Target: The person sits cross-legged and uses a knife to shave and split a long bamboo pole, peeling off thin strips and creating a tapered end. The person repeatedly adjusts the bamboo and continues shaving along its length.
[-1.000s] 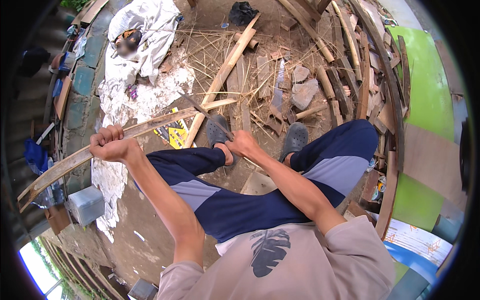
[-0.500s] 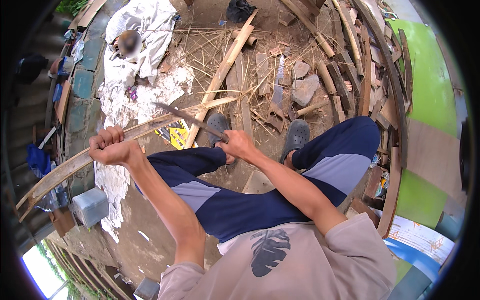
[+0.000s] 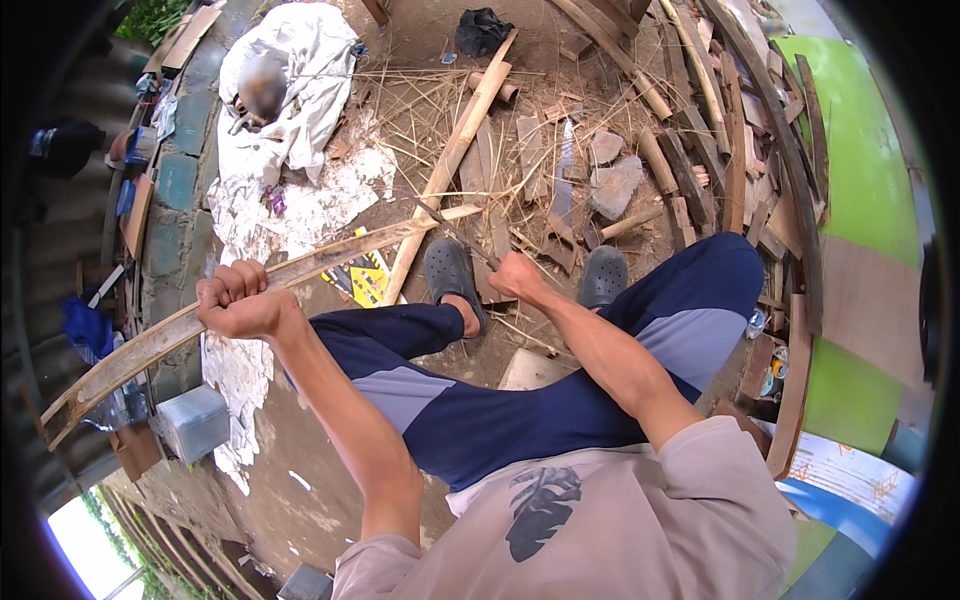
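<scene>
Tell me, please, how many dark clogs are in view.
2: a left clog, right of the yellow-and-black sheet, and a right clog, partly hidden by the trousers.

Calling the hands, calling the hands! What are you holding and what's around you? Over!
Left hand: closed around long wooden strip. Right hand: gripping knife. Strip crosses pale plank in view; hand saw lies beyond.
</scene>
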{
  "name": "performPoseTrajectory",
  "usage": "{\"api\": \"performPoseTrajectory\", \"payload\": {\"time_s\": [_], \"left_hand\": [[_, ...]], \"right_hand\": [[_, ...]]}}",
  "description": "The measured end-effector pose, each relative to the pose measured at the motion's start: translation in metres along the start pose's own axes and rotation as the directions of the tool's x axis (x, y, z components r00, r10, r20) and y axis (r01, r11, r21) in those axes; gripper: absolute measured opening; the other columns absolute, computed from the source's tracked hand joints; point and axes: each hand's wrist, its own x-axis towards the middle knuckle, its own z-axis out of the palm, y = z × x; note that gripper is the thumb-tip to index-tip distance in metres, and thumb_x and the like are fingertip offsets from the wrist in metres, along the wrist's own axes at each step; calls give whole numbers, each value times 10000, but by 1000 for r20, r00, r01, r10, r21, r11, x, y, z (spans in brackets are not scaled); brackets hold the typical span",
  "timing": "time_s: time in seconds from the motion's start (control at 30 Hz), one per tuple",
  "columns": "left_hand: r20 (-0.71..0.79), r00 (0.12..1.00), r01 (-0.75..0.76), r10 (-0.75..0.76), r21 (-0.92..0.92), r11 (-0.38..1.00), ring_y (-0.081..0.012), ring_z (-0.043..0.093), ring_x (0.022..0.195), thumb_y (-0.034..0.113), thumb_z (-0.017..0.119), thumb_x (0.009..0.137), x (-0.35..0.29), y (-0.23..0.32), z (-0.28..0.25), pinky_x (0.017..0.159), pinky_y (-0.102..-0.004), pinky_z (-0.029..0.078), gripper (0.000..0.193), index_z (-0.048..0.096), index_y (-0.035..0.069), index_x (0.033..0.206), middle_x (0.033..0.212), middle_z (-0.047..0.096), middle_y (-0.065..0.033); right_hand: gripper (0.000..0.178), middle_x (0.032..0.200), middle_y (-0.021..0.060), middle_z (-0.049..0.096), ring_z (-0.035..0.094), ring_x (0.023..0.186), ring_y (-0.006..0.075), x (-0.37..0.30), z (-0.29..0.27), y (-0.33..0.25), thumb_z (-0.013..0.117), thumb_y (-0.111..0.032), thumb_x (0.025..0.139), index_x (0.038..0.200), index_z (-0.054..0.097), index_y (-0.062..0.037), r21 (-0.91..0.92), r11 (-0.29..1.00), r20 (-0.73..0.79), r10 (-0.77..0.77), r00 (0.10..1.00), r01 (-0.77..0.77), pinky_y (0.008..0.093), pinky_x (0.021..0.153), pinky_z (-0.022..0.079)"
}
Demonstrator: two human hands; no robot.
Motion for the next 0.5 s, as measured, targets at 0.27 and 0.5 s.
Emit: {"api": "performPoseTrajectory", "payload": {"time_s": [0.27, 0.5], "left_hand": [[23, 1000, 7, -8, 34, 999, -89, 111, 452, 172, 414, 781, 4, 6, -1, 425, -268, 105, 266, 193, 175, 633, 524, 157, 28], [174, 983, 54, -49, -22, 998, -86, 114, 449, 180, 406, 825, 16, -7, 4, 419, -269, 114, 293, 185, 175, 634, 519, 163, 31]], "right_hand": [[357, 971, 288, 668, 655, 929, 443, -55, 1, -58, 648, -274, 747, 987, 689, -12, 41, 930, 11, -365, 931, 364, 492, 837, 524], [300, 841, 228, 700, 707, 785, 327, 36, -8, 86, 584, -231, 774, 835, 702, 38, -90, 981, -83, 166, 983, -173, 437, 703, 545]]}}
